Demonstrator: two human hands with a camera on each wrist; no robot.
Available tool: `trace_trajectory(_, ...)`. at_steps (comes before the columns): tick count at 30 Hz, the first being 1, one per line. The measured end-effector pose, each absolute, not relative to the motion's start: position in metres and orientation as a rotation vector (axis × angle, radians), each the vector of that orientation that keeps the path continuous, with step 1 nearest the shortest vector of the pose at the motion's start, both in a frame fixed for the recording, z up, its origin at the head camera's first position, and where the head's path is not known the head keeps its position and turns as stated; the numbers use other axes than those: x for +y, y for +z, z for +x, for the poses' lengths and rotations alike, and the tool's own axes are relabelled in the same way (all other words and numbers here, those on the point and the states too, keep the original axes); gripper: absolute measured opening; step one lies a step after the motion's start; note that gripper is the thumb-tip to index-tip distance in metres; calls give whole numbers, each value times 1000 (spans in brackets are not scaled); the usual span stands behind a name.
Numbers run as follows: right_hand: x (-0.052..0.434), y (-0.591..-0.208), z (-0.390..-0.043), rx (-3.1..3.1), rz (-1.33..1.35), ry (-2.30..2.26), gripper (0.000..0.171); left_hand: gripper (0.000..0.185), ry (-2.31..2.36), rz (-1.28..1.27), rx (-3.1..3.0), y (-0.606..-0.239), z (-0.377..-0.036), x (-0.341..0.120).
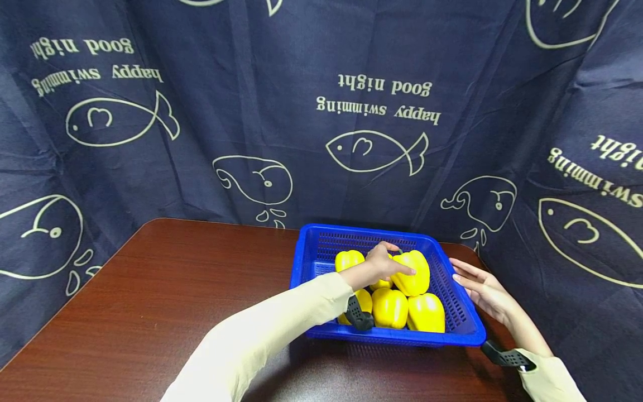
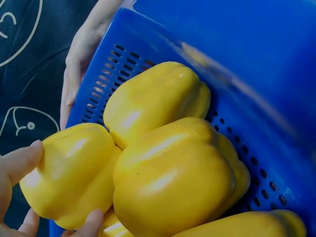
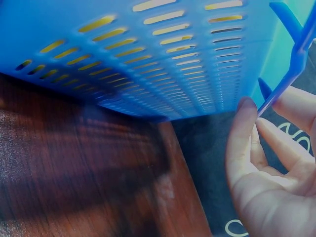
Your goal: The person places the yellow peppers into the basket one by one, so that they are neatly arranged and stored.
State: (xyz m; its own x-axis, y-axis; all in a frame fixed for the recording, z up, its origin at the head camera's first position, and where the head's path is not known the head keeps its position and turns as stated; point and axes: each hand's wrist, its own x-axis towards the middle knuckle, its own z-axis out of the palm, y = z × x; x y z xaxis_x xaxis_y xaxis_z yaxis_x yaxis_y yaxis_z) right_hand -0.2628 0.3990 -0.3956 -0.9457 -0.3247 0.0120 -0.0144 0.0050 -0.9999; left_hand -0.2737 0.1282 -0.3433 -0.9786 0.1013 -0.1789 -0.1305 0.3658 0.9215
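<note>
Left hand (image 1: pixel 384 263) reaches into the blue basket (image 1: pixel 454 304) and grasps the topmost yellow pepper (image 1: pixel 413 272), thumb and fingers curled round it; from the left wrist view I see that thumb (image 2: pixel 19 163) pressed on the pepper's side while the fruit rests against the other yellow peppers (image 1: pixel 402 309) piled beneath it at about 6 o'clock. Right hand (image 1: pixel 484 289) lies relaxed with straight fingers at the basket's 3 o'clock side, its fingertips (image 3: pixel 245 123) touching the outer rim, gripping nothing. Basket and peppers sit on the brown table (image 1: pixel 150 301), toward its 1 o'clock corner, near the dark fish-print curtain (image 1: pixel 301 111).
</note>
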Motion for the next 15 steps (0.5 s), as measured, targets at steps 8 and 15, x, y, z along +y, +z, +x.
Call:
trace_trajectory(8, 399, -396, -263, 2059, -346, -2036, 38, 55, 1659, 3, 2371, -339, -272, 120)
trace_trajectory(15, 399, -394, -261, 2168, -327, -1977, 39, 55, 1612, 102, 2359, -328, -269, 101)
